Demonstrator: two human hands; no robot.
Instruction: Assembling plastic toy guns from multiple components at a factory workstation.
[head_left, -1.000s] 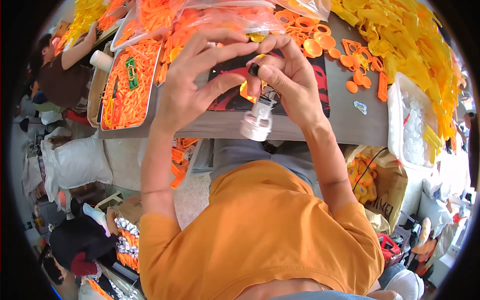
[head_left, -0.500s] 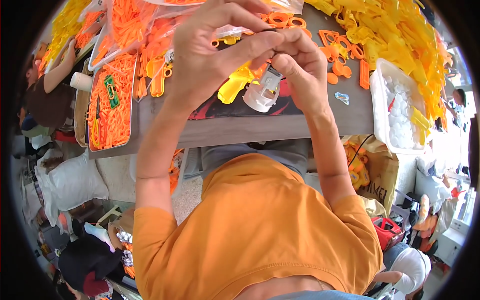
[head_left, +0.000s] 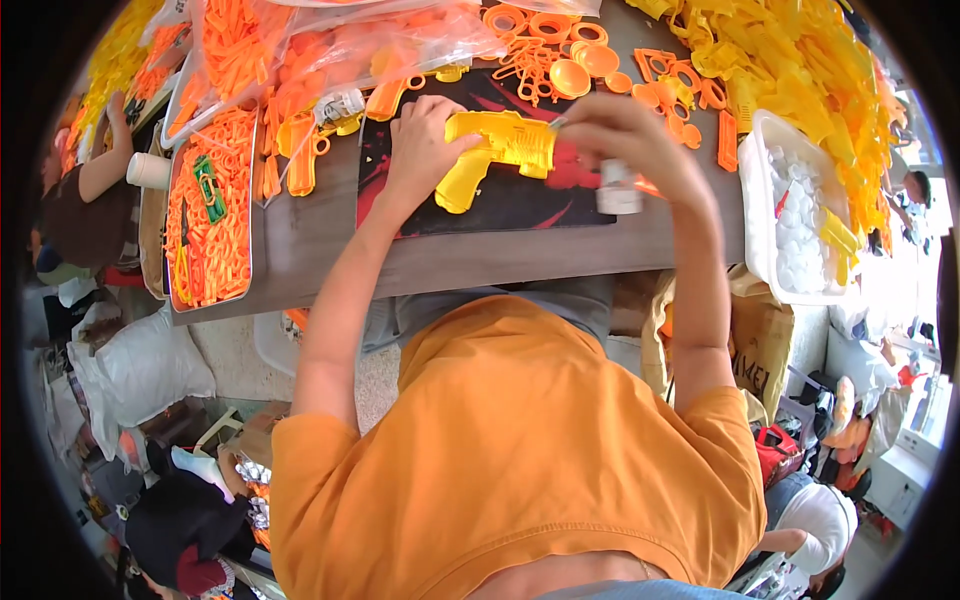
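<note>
A yellow toy-gun shell (head_left: 505, 140) lies over the dark mat (head_left: 560, 212), its grip pointing toward me. My left hand (head_left: 425, 145) has it by the rear end, thumb on the near side and fingers on the far side. My right hand (head_left: 640, 140) is at the front end of the shell, smeared by motion. Below its palm hangs a white cylindrical part (head_left: 619, 192), also blurred, which the curled fingers seem to hold. A small greyish piece (head_left: 558, 123) shows at the right fingertips, too blurred to name.
An orange-filled tray (head_left: 215, 245) with a green piece in it stands left. A white bin (head_left: 765, 245) of translucent parts is at the right, beside a yellow heap (head_left: 790, 60). Orange rings and discs (head_left: 590, 65) lie beyond the mat. Other people work nearby.
My hands have come down and apart. The left hand has taken hold of the yellow toy-gun shell, while the right has moved rightward with the white cylindrical part.
</note>
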